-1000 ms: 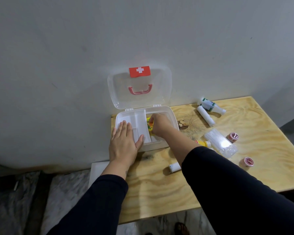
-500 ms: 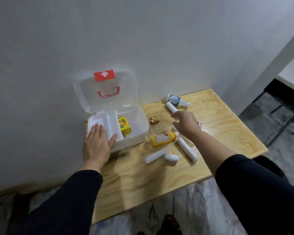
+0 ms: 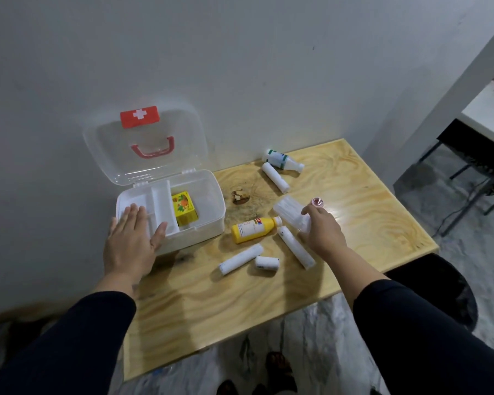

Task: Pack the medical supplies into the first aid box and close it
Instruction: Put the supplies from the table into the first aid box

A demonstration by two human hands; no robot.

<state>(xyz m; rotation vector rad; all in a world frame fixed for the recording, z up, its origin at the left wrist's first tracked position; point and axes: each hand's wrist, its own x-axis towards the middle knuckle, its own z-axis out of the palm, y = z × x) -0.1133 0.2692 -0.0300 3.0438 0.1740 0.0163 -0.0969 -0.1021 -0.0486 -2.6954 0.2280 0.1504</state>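
The white first aid box point(image 3: 208, 195) stands at the table's back left. Its clear lid point(image 3: 154, 149), with a red cross label and red handle, leans open against the wall. A small yellow carton point(image 3: 184, 208) stands inside, beside the white divider tray. My left hand point(image 3: 131, 240) lies flat on the box's front left corner. My right hand point(image 3: 322, 232) covers the near end of a clear plastic pack point(image 3: 287, 208), fingers curled. A pink tape roll point(image 3: 317, 202) sits at its fingertips, and I cannot see whether anything is gripped. A yellow bottle point(image 3: 254, 229) lies between box and hand.
Three white bandage rolls point(image 3: 240, 258) point(image 3: 265, 263) point(image 3: 295, 246) lie near the front. At the back, another roll point(image 3: 275, 177) lies by a white bottle with green bands point(image 3: 283, 162). A dark knot point(image 3: 240, 196) marks the wood. The table's right edge point(image 3: 411, 223) drops to the floor.
My right hand left the box, with the yellow carton now inside, and came down onto the clear pack by the pink roll. The view swung right. My left hand stayed on the box.
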